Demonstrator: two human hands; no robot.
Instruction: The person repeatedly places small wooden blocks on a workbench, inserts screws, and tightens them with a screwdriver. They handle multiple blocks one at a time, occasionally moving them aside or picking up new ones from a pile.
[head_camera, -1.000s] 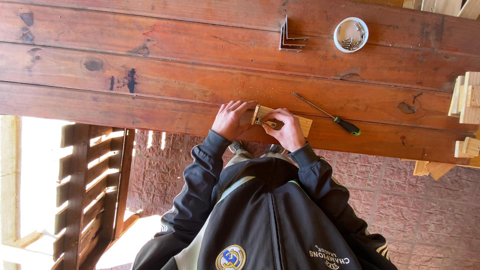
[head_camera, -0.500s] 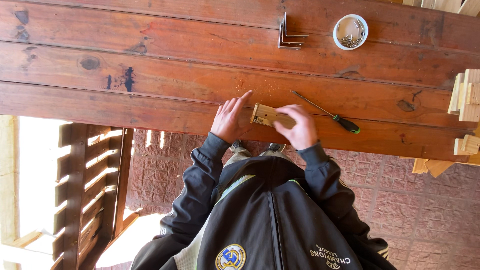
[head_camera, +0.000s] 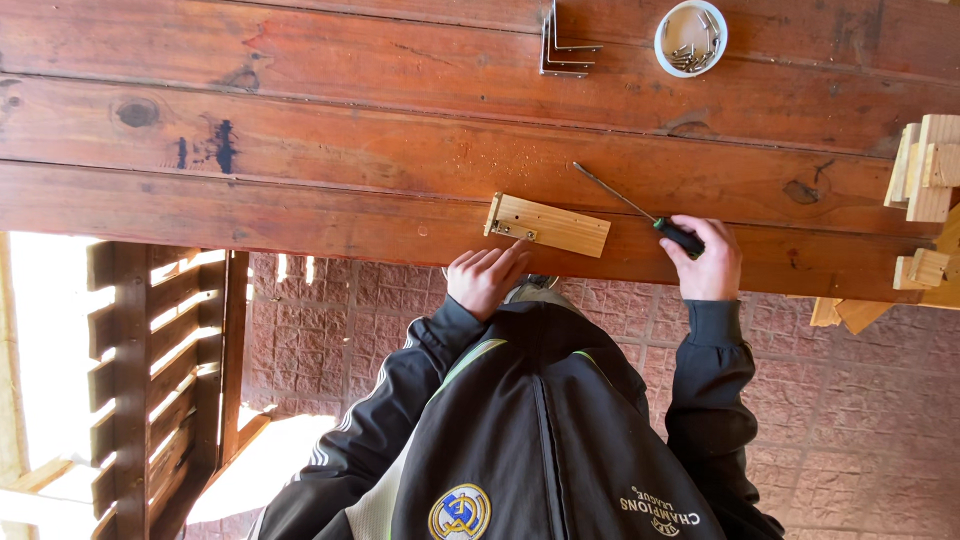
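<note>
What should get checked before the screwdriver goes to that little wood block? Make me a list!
1. Screwdriver in hand: ok. The right hand is wrapped around its dark handle.
2. Wood block held steady: not ok. The left hand is off the table edge, not touching it.
3. Metal bracket on the block: ok, it sits at the block's left end; whether its screws are in, cannot tell.
4. Spare screws close by: ok. The white cup holds some at the far side of the table.
5. Spare brackets: ok, stacked beside the cup.
</note>
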